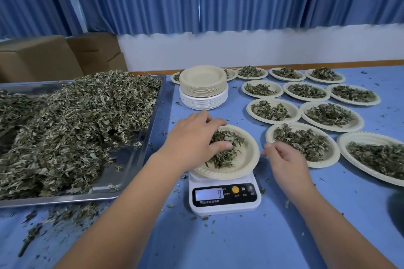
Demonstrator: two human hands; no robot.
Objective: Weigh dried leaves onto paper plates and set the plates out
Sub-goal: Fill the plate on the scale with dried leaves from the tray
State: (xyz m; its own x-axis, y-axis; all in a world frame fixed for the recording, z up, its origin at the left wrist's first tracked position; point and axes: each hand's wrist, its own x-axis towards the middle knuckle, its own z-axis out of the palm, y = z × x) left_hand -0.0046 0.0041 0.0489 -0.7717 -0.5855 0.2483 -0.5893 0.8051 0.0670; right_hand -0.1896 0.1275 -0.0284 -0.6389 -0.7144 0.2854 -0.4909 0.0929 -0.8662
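Plate (244, 159) on scale (225, 200), tray (140, 159) left, filled plates (328, 155) right

My left hand (192, 140) and my right hand (284, 159) are both bare, and so are the wrists just behind them. Back from each wrist the arm is bare too. The left forearm (131, 203) shows in a long stretch behind its hand, the right forearm (328, 214) in a somewhat shorter one, both bare to the lower edge of the view. Whatever I wear farther up is out of sight. The wide lens makes both forearms look broad nearest me and narrow at the wrists. The back of my right hand shows a row of low knuckles. My nails are too small to tell.
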